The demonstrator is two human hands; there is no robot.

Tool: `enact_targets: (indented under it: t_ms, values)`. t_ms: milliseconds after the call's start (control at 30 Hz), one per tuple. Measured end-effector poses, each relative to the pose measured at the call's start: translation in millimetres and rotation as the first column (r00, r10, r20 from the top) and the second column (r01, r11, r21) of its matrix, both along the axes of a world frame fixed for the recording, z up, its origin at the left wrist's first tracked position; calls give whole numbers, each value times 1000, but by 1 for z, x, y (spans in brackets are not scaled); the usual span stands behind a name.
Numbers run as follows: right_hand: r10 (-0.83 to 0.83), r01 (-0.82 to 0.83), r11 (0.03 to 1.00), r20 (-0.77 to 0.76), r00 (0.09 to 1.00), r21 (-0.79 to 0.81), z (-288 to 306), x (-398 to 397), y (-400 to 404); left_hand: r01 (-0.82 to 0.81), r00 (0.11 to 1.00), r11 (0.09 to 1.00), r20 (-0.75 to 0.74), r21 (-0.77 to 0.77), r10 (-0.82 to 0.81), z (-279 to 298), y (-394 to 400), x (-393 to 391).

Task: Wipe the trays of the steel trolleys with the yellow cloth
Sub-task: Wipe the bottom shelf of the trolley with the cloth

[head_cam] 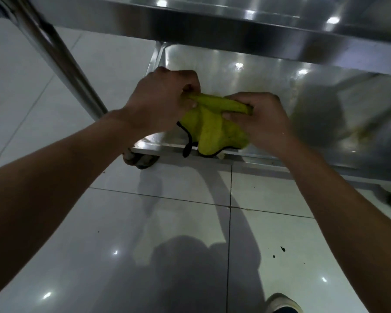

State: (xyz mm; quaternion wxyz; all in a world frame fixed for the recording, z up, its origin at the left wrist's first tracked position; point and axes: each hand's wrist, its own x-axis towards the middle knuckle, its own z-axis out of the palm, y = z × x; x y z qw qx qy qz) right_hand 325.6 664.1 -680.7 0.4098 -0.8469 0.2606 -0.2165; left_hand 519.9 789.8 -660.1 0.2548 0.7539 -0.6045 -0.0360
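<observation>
The yellow cloth (209, 129) is held bunched over the front edge of the lower tray (269, 86), pinched by the left hand (161, 98) and the right hand (261, 117). It is probably being refolded so that a fresh face is offered for wiping.

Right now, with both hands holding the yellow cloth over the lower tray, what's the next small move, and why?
Probably lower the yellow cloth flat onto the lower tray and start wiping. Left hand and right hand both pinch it, stretched and bunched above the tray's front corner, so it isn't yet spread against the steel.
</observation>
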Motion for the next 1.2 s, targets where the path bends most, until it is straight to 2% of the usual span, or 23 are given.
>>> enact_targets:
  t_ms: [100,200,267,367,433,567,700,867,1000,1200]
  values:
    - [-31,38,993,59,998,-115,-9,16,-18,-67,993,995,89,-78,74,-2,-12,2]
    - [-13,49,930,101,995,-364,-30,24,-23,-94,981,987,158,-128,114,-17,-13,0]
    - [5,25,873,61,998,-487,-50,23,-21,-83,978,993,185,-89,99,-37,-5,-4]
    - [46,-84,824,-81,996,-561,-83,13,-10,-87,985,996,149,25,82,-70,11,-13]
    - [97,-159,816,-139,985,-556,-102,5,-4,-74,990,994,124,78,64,-87,18,-20]
    - [100,-205,878,-253,962,-433,-116,-7,2,-39,998,994,59,106,33,-104,25,-30]
    - [45,-131,885,-196,979,-447,-110,-8,14,-51,999,995,11,90,50,-107,27,-32]
    - [-56,-78,865,-250,967,-495,-106,5,31,20,997,996,73,89,-26,-104,38,-28]
    - [-121,-127,870,-456,882,-477,-111,25,39,-101,992,974,100,203,82,-105,41,-22]
    - [-156,-194,850,-585,796,-490,-115,48,41,-264,964,932,56,249,258,-106,53,-20]
